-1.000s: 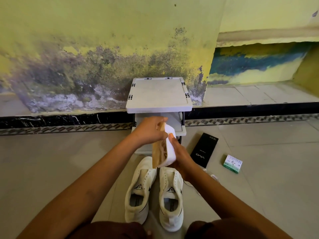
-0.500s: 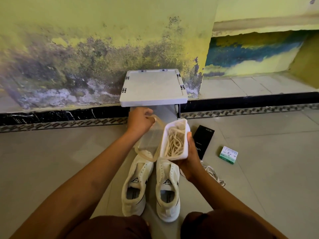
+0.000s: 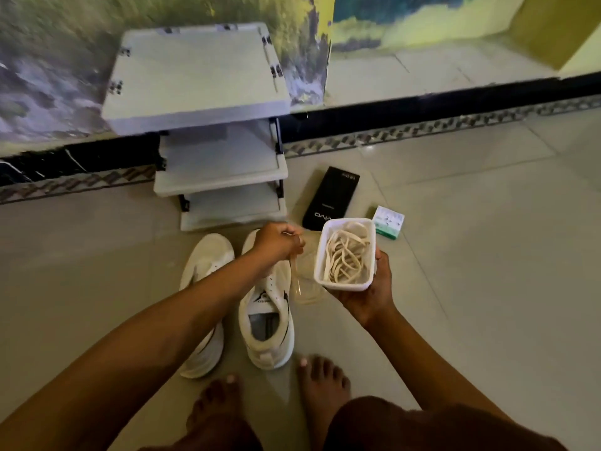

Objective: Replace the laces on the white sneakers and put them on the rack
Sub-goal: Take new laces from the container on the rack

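Now the white tub (image 3: 344,255) sits lower and further right, its clear lid (image 3: 304,275) pulled off. Cream laces (image 3: 346,255) lie tangled inside. Right hand (image 3: 367,294) cups the tub from below. Left hand (image 3: 276,244) pinches what looks like the lid. White sneakers (image 3: 260,304) stand on bare floor (image 3: 471,304) just before the rack (image 3: 198,79).
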Action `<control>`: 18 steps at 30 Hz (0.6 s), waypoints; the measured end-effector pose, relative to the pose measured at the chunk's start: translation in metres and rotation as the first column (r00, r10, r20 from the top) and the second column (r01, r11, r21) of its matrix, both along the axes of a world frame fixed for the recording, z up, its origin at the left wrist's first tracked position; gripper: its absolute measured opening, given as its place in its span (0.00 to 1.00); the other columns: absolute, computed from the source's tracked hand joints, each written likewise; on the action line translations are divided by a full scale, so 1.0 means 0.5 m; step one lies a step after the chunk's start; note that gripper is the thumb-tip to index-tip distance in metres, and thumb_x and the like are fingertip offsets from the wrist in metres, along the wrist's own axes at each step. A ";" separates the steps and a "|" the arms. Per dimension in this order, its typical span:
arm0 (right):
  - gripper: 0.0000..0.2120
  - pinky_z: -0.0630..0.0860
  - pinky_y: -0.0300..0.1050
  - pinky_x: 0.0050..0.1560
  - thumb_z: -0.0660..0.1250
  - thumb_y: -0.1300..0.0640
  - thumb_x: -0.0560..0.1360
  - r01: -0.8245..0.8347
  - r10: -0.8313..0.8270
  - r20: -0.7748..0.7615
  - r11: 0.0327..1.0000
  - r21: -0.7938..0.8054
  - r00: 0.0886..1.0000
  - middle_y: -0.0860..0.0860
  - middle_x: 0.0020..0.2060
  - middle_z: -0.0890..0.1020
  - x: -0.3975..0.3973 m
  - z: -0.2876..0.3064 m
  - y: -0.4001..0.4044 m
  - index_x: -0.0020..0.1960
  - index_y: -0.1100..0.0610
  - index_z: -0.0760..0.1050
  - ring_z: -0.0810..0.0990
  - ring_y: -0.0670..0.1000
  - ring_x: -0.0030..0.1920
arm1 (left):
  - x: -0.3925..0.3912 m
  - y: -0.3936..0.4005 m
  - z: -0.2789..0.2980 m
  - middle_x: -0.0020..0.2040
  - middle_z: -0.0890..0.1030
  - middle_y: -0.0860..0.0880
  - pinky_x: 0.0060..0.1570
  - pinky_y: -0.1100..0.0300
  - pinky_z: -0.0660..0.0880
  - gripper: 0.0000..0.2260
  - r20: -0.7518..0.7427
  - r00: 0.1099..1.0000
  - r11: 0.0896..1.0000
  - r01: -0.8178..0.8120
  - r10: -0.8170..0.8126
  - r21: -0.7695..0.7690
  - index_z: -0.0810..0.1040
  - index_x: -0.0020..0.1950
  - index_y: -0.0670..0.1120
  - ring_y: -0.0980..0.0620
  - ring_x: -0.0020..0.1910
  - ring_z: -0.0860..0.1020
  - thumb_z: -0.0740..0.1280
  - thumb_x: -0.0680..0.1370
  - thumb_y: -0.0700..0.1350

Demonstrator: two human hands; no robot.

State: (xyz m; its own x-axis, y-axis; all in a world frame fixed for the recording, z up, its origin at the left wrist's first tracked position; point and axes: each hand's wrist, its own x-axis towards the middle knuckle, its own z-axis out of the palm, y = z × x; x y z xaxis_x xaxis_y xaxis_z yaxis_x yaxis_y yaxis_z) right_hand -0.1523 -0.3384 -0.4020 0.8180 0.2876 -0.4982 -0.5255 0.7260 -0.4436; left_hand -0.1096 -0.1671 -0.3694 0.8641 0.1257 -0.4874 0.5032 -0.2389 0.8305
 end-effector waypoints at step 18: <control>0.24 0.79 0.51 0.42 0.55 0.36 0.76 -0.084 0.077 -0.099 0.994 -0.074 0.992 0.53 0.49 0.83 -0.006 -0.046 0.059 0.60 0.51 0.76 0.83 0.54 0.47 | -0.029 0.009 0.057 0.58 0.80 0.48 0.49 0.65 0.73 0.22 0.092 0.815 0.760 0.486 -0.573 0.430 0.75 0.65 0.46 0.53 0.53 0.78 0.73 0.72 0.43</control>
